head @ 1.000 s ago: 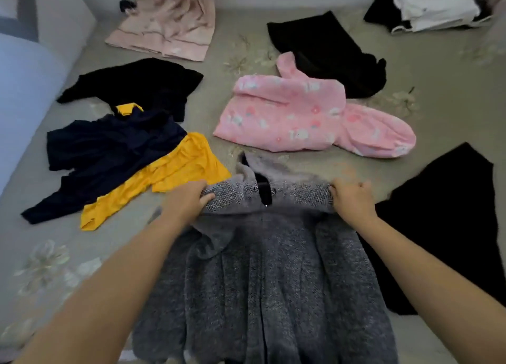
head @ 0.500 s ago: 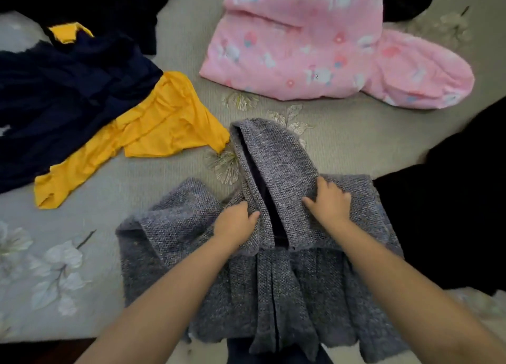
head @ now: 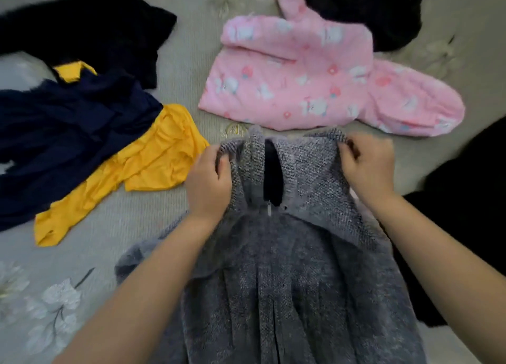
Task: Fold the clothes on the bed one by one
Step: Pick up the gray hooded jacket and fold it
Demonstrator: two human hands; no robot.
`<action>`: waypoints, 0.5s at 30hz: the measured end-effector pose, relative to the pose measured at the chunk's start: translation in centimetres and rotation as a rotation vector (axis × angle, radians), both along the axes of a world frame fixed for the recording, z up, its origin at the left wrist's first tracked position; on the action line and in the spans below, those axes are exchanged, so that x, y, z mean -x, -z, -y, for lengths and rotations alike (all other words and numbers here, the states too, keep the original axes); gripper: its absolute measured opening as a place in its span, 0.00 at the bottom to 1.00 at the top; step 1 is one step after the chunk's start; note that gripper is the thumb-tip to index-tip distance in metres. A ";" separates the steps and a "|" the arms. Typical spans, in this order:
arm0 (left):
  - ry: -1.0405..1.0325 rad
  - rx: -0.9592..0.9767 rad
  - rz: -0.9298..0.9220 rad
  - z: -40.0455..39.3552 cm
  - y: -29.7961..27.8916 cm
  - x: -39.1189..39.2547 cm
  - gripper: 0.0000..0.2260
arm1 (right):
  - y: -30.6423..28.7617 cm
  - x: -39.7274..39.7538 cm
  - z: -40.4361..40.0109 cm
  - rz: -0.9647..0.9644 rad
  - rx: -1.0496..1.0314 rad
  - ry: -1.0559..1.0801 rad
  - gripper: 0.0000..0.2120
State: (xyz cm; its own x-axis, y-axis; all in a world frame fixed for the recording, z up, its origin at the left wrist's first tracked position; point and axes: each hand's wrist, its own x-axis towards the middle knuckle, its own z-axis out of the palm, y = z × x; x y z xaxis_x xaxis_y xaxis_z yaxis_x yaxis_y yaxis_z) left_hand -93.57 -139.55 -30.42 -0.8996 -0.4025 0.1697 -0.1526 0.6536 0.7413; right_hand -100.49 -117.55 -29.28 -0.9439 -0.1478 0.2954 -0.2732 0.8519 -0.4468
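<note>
Since half a second ago left hand and right hand have shifted outward, fingers now pinching the grey knit dress at its shoulders toward 12 o'clock; folding barely begun.

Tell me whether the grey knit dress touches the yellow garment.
Apart. The head view shows bare bedsheet between the grey knit dress and the yellow garment.

We find bare bedsheet running as an open lane between the pink fleece garment on the right and the yellow garment with the navy garment on the left, while a black garment blocks the right edge.
</note>
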 end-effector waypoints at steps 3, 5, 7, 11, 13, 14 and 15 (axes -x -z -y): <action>-0.022 0.092 -0.257 1.0 -4.2 5.7 0.09 | -4.9 6.0 1.9 -0.286 0.105 0.010 0.05; -0.045 0.162 -0.350 1.7 -5.5 9.3 0.08 | -6.3 10.1 3.0 -0.330 0.171 0.064 0.07; -0.075 0.190 -0.324 2.2 -5.3 12.8 0.10 | -5.7 13.3 4.1 -0.161 0.186 0.139 0.11; -0.070 0.326 0.267 2.7 -0.4 16.3 0.23 | 0.5 14.6 5.2 0.421 -0.169 0.106 0.17; 0.004 0.386 0.429 2.2 2.5 15.0 0.26 | 3.7 12.3 4.3 0.494 -0.255 0.028 0.17; 0.067 0.437 0.473 1.7 4.0 13.8 0.25 | 5.2 10.7 3.6 0.509 -0.265 0.015 0.17; 0.137 0.498 0.522 1.1 5.4 12.4 0.25 | 6.5 8.9 2.6 0.531 -0.285 0.016 0.18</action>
